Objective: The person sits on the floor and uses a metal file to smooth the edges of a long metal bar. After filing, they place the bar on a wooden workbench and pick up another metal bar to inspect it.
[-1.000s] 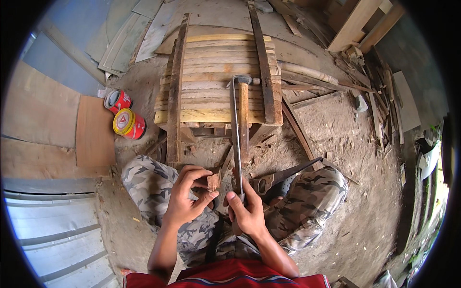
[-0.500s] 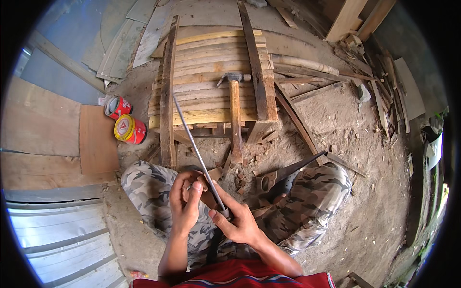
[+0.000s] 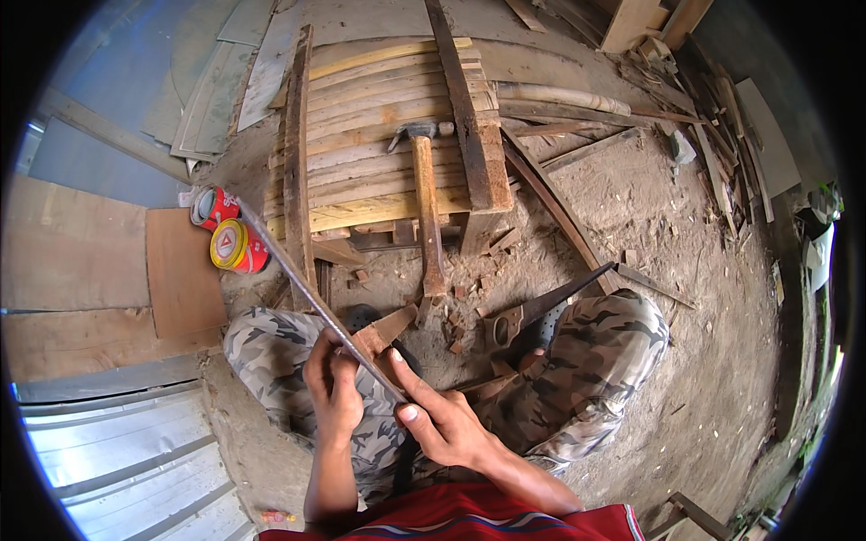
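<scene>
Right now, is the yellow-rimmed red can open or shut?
Shut: a yellow-rimmed lid covers the top of the red can.

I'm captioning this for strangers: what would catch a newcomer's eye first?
Probably the long metal tool, slanting from the right hand up toward two red cans at left. Then the hammer lying on the slatted wooden bench, top centre, its handle overhanging the near edge.

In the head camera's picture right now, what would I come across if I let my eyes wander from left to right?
Light-brown panel → red can with a yellow lid → the person's left hand → hammer → handsaw → greyish board.
</scene>
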Tool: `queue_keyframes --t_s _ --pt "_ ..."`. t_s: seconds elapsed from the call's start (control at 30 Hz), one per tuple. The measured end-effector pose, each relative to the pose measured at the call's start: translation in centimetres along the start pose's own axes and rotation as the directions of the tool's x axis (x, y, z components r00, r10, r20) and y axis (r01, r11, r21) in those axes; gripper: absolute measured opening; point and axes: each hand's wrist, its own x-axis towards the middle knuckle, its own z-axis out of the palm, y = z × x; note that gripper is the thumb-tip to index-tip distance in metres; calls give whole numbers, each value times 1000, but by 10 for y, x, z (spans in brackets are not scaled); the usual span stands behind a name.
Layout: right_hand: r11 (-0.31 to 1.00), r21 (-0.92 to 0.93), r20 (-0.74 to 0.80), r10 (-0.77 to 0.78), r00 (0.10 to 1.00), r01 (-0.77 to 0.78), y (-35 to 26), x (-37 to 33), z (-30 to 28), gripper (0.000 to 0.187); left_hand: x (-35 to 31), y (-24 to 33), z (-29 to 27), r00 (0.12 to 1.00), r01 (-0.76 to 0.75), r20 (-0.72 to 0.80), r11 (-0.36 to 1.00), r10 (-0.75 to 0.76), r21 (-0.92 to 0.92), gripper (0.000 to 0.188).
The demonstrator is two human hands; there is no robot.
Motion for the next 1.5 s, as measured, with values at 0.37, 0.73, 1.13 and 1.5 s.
queue_keyframes --t_s 0.37,0.73,1.13,1.5 --pt "987 120 -36 113 993 -108 1 -2 1 53 12 5 4 994 36 105 999 -38 24 22" --pt "981 74 -49 186 981 -182 -6 2 -1 50 14 8 2 987 49 152 997 -57 54 24" --pt "976 73 -99 211 972 -204 -16 3 3 50 16 8 4 988 55 144 998 -61 44 27" --pt "952 99 -82 299 951 -291 -21 7 4 50 20 9 8 989 -3 146 999 -4 43 27"
